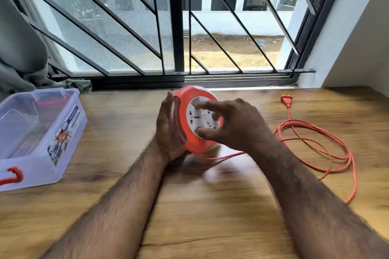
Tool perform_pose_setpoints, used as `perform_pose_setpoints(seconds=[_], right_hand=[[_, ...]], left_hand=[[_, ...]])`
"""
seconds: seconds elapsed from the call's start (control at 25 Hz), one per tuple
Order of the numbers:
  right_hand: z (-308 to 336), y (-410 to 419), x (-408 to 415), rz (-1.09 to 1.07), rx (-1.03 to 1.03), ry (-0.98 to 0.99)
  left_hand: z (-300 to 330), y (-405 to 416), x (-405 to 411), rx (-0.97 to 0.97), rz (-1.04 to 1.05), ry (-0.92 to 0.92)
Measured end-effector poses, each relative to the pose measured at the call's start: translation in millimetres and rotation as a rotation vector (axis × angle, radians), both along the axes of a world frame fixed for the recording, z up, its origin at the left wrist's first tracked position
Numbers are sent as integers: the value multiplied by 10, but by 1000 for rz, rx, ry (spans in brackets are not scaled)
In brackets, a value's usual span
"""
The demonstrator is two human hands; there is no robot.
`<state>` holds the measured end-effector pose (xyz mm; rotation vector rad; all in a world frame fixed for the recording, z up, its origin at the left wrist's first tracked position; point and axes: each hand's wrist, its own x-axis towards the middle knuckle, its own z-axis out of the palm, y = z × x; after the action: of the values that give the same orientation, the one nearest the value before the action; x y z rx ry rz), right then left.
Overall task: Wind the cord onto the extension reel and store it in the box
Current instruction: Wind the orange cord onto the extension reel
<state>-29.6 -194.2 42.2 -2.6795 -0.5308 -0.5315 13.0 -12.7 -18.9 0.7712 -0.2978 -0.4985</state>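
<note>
The round orange extension reel (pixel 190 109) with its white socket face is held upright above the wooden table (pixel 210 206), near the middle. My left hand (pixel 168 130) cups its back and left rim. Fingers and thumb of my right hand (pixel 233 126) press on the white socket face. The orange cord (pixel 315 147) leaves the reel's underside and lies in loose loops on the table to the right, ending in a plug (pixel 286 99) near the window. The clear plastic box (pixel 37 132) with red latches stands open at the left.
A barred window (pixel 176 27) runs along the far edge of the table. Grey cloth (pixel 21 58) hangs at the far left behind the box. A white wall (pixel 357 37) closes off the right side.
</note>
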Motion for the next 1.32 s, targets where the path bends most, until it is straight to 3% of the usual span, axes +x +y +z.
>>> perform_pose_setpoints(seconds=[0.2, 0.44, 0.68, 0.8, 0.96, 1.32], right_hand=[[-134, 122, 51, -77, 262, 54], [-83, 143, 1, -81, 148, -109], [-97, 119, 16, 43, 268, -95], [-53, 14, 22, 133, 128, -117], [0, -11, -4, 211, -137, 41], [43, -16, -14, 87, -132, -46]], left_hand=[[3, -19, -8, 0, 16, -16], [24, -14, 16, -49, 79, -55], [3, 32, 35, -62, 97, -58], [21, 29, 21, -56, 90, -57], [40, 20, -13, -3, 91, -1], [91, 8, -57, 21, 81, 27]])
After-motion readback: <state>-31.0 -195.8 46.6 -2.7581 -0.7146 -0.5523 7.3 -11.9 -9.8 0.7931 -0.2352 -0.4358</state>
